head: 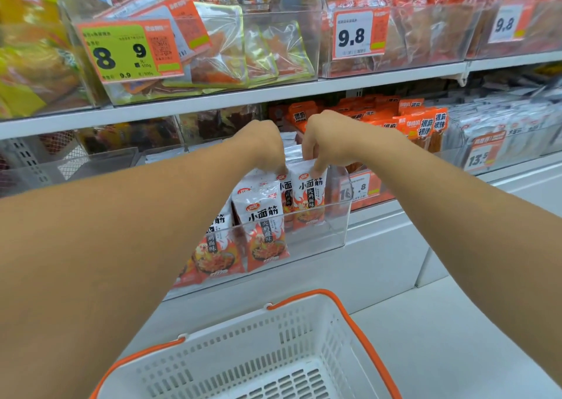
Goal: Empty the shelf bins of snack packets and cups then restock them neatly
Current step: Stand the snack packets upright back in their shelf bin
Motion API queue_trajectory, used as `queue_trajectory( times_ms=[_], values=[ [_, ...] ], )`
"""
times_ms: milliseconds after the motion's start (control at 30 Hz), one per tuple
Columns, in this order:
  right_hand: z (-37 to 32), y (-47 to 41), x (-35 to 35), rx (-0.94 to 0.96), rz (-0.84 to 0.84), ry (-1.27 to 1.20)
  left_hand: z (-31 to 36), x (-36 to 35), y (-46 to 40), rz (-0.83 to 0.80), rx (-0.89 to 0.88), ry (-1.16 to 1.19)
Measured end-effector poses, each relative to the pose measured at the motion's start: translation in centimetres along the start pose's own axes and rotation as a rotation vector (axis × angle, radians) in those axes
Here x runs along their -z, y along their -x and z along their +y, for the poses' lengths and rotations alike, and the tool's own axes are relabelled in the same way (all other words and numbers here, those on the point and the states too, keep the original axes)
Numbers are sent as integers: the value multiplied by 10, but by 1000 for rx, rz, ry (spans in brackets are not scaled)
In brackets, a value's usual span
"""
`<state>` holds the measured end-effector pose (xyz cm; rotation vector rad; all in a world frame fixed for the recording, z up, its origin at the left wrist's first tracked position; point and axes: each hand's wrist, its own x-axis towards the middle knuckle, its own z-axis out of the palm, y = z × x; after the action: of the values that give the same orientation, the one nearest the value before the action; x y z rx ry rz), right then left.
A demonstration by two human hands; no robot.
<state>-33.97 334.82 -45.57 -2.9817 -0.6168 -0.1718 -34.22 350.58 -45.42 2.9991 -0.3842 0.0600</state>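
A clear plastic shelf bin [334, 231] on the middle shelf holds several white and orange snack packets [261, 225] standing upright. My left hand [264, 146] reaches into the bin from above, its fingers curled over the top edges of the packets in the middle. Beside it, my right hand [325, 143] pinches the top of the rightmost white packet [308, 195]. Both hands nearly touch each other. An empty white basket [273, 353] with orange handles sits directly below, at the bottom of the view.
The upper shelf carries clear bins of snack bags with price tags [355, 35]. To the right on the middle shelf are orange packets [422, 122] and grey packets [498, 119]. A white shelf edge [380, 246] runs under the bin.
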Motion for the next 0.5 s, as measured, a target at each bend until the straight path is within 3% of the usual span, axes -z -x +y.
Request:
queue_trajectory(
  times_ms=[133,300,400,500],
  values=[
    [5,4,4,24,5,-53,3,-3,-10,85,-3,203],
    [4,2,-8,34,58,-35,-8,-13,-15,28,9,360],
    [5,2,-3,45,76,-49,-13,-5,-20,101,-2,490],
    [7,1,1,35,75,-62,-19,2,-30,178,-36,456]
  ],
)
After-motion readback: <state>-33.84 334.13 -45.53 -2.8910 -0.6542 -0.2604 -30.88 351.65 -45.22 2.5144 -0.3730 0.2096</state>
